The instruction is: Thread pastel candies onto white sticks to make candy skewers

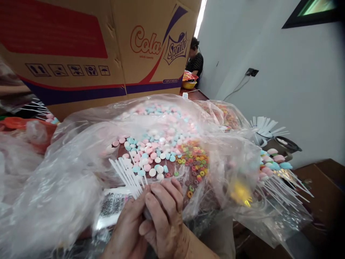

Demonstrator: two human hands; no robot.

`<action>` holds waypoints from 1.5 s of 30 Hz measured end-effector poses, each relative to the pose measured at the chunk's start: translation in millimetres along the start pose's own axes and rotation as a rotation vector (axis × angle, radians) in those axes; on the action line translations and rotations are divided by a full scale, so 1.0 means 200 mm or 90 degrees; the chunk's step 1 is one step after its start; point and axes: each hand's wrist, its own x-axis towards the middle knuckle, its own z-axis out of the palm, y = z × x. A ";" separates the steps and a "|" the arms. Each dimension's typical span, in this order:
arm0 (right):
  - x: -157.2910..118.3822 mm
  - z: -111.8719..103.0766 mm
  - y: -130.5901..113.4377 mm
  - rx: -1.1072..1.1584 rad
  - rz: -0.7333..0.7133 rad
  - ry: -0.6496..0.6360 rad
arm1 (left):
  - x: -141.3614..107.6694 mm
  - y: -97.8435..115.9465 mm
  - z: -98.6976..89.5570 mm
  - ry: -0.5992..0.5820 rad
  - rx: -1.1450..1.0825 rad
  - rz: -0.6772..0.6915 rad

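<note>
A bundle of thin white sticks (125,175) slants up and to the left out of my left hand (128,225), which is closed around their lower ends. Against it presses my right hand (165,210), its fingers curled; whatever lies inside them is hidden. Just beyond my hands, pink, blue and white round candies (153,155) lie loose inside an opened clear plastic bag (78,144). To their right is a scatter of small colourful ring candies (198,162). Under the left wrist shows a flat white packet with dark print (111,205).
A tall cardboard box (88,82) stands behind the bag. At right are finished-looking candy sticks (280,180), a cup of white sticks (265,127) and a dark lidded pot (283,145). An orange basket (40,133) sits left. Another person (196,63) is in the background.
</note>
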 end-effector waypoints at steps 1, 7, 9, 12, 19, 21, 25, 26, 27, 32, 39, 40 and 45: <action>0.00 0.00 0.01 0.003 0.001 -0.006 | 0.00 0.00 0.00 -0.016 -0.027 -0.014; 0.05 -0.07 0.08 0.131 0.099 -0.059 | 0.01 -0.02 0.02 -0.065 0.025 0.010; 0.07 -0.09 0.10 0.206 0.204 -0.102 | 0.02 -0.03 0.00 -0.103 0.126 0.012; 0.10 -0.11 0.13 0.307 0.361 -0.177 | 0.03 -0.05 -0.04 -0.151 0.271 -0.007; 0.15 -0.15 0.25 0.334 0.410 -0.248 | 0.01 -0.06 -0.05 -0.102 0.190 -0.014; 0.17 -0.18 0.37 0.195 0.350 -0.257 | 0.01 -0.04 -0.06 -0.070 0.175 0.006; 0.22 -0.21 0.59 -0.154 0.270 -0.404 | 0.04 -0.02 -0.11 -0.053 0.195 0.027; 0.23 -0.21 0.62 -0.215 0.247 -0.452 | 0.05 -0.01 -0.12 -0.055 0.199 0.034; 0.24 -0.20 0.63 -0.267 0.225 -0.494 | 0.05 -0.01 -0.13 -0.058 0.200 0.040; 0.28 -0.18 0.60 -0.407 0.177 -0.599 | 0.05 -0.01 -0.14 -0.052 0.190 0.050; 0.30 -0.18 0.64 -0.366 0.176 -0.668 | 0.06 -0.01 -0.16 -0.058 0.172 0.042; 0.30 -0.19 0.65 -0.351 0.184 -0.679 | 0.06 -0.02 -0.17 -0.061 0.172 0.040; 0.31 -0.19 0.67 -0.317 0.258 -0.648 | 0.06 -0.03 -0.18 -0.062 0.160 0.031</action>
